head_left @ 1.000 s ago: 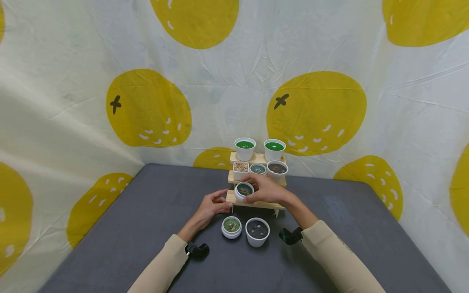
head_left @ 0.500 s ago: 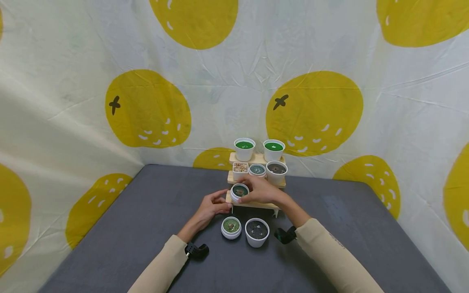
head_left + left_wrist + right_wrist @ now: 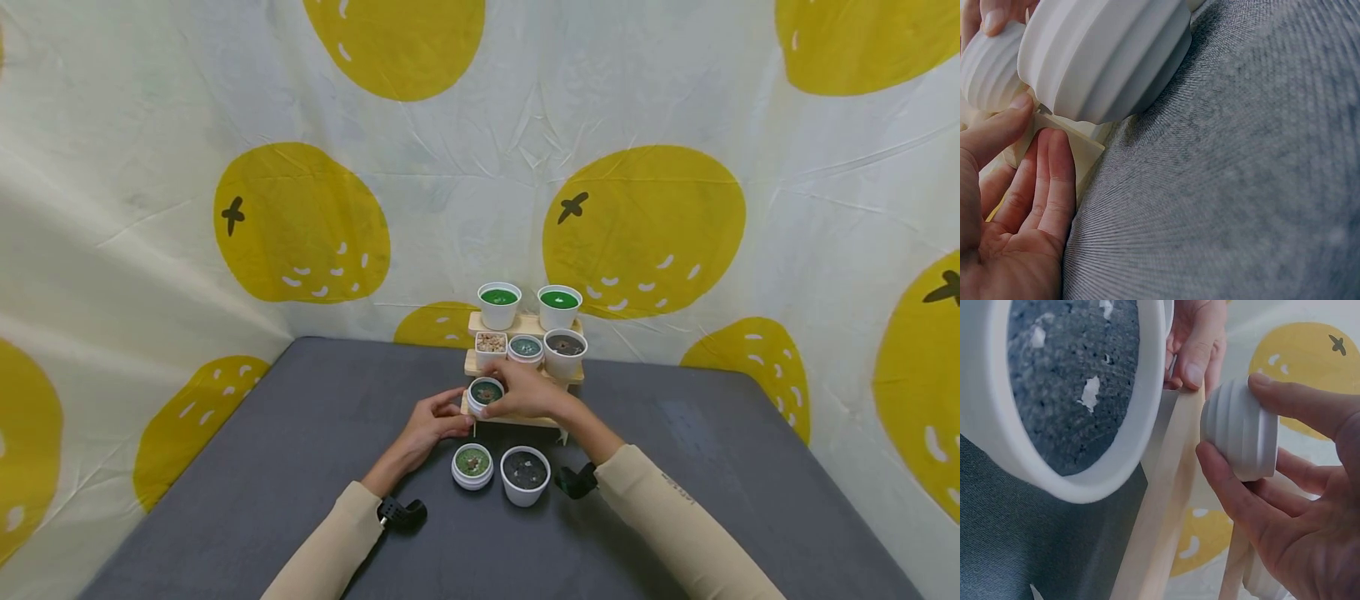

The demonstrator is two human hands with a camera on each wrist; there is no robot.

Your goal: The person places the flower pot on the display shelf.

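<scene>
Right wrist: R fingers (image 3: pixel 1300 406) pinch wht pot (image 3: pixel 1238 431); L fingers (image 3: pixel 1197 353) grip stand (image 3: pixel 1163 506) end.

Head vw – fwd/down, wrist vws – close

Tabletop (image 3: pixel 262 467): dark grey, stepped wooden stand (image 3: pixel 536 421) at twelve o'clock.
Stand's six o'clock: green-filled pot (image 3: pixel 472 462), dark-filled pot (image 3: pixel 525 477) at its three.
Top shelf (image 3: pixel 528 324): two bright-green-filled pots (image 3: pixel 498 314).
Middle shelf (image 3: pixel 471 363): three pots (image 3: pixel 563 362).
</scene>
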